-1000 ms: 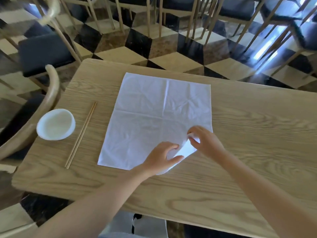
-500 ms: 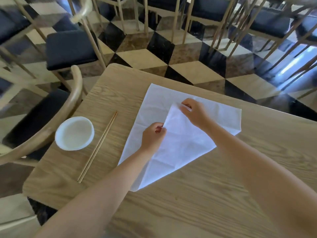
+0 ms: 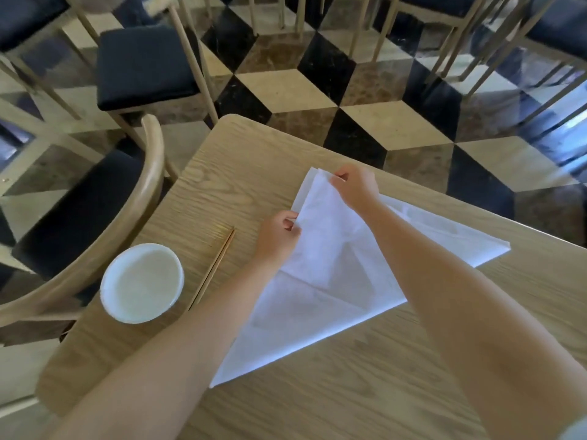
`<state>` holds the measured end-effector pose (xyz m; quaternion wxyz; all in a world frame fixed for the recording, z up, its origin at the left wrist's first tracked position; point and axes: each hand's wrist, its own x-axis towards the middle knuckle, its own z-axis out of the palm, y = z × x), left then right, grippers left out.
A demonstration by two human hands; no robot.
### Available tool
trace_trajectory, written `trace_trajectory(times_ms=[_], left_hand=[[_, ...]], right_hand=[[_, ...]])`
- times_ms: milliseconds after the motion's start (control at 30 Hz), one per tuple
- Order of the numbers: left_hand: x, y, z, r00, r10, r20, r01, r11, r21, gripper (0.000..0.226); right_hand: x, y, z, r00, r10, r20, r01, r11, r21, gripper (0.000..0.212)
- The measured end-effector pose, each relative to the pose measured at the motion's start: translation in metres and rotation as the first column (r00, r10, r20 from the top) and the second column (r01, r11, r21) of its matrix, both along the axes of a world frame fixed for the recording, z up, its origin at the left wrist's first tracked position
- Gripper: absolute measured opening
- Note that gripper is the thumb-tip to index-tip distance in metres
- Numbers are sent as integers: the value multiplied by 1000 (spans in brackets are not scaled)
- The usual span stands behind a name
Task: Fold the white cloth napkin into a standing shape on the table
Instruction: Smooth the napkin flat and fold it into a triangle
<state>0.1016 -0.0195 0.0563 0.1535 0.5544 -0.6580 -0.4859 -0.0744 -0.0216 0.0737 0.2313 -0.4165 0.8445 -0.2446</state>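
Both hands (image 3: 317,211) pinch folded napkin (image 3: 333,281) on table (image 3: 381,392).

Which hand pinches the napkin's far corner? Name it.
The right hand: it pinches the far corner of the white napkin, where the layers meet. The left hand grips the left edge, nearer the chopsticks.

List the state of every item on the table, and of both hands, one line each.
white cloth napkin: folded over diagonally into a triangle, lying flat, not yet standing.
left hand: grip pinched on the napkin's left edge.
right hand: grip pinched on the napkin's far corner.
white bowl: upright; contents unclear.
chopsticks: lying side by side between bowl and napkin, untouched.
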Motion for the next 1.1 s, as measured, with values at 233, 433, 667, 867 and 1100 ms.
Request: trace_trajectory(times_ms=[233, 433, 667, 867, 1100], left_hand=[[4, -14, -10, 999, 0, 54, 6, 994, -113, 19], [4, -10, -13, 999, 37, 23, -33, 990, -134, 19], [10, -8, -13, 998, 24, -54, -33, 986, -166, 22], [27, 24, -14, 969, -215, 118, 245, 829, -502, 41], [26, 94, -34, 790, -410, 455, 601, 661, -449, 50]], right_hand=[[1, -25, -23, 998, -10, -68, 9, 1000, -21, 19], [3, -29, -42, 985, -24, -172, 4, 993, -120, 13], [5, -31, -49, 960, -33, -277, -4, 991, -134, 13], [13, -18, -38, 964, -27, -264, -13, 989, -146, 26], [71, 116, -38, 933, 302, -198, -312, 950, -24, 56]])
